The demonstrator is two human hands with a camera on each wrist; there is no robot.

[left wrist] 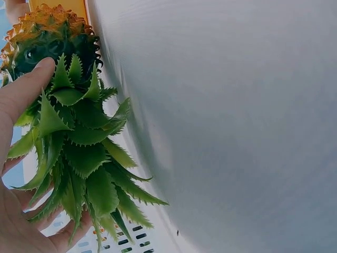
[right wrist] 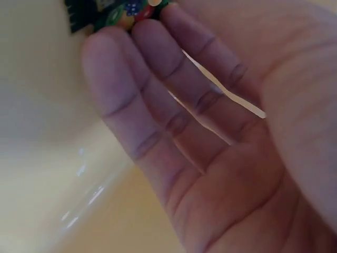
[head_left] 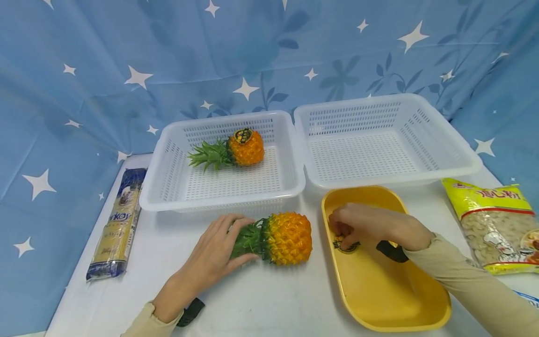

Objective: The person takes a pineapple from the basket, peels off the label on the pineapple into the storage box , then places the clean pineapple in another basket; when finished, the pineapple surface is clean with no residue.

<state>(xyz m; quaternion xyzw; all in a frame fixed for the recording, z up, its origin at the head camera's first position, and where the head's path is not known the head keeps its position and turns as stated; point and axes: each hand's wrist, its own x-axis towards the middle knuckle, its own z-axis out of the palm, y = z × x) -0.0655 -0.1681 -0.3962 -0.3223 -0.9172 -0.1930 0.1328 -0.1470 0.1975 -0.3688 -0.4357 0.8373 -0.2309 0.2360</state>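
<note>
In the head view, my left hand (head_left: 212, 245) grips a pineapple (head_left: 290, 238) by its green leaves as it lies on its side on the white table. The left wrist view shows the thumb near the base of the crown (left wrist: 87, 142) and the other fingers behind the leaves. My right hand (head_left: 370, 224) reaches into a yellow tray (head_left: 385, 299) with its fingers bent. Its fingertips are at a black and gold label (head_left: 346, 245), partly hidden by the thumb. The right wrist view shows the label's dark, fruit-printed edge (right wrist: 126, 13) at the fingertips.
A white basket (head_left: 223, 202) at the back holds another pineapple (head_left: 247, 149) wearing a similar label. Beside it stands a second white basket (head_left: 358, 154). Packaged noodles (head_left: 118, 222) lie at the left; a bag of pasta (head_left: 501, 224) lies at the right. A blue curtain hangs behind.
</note>
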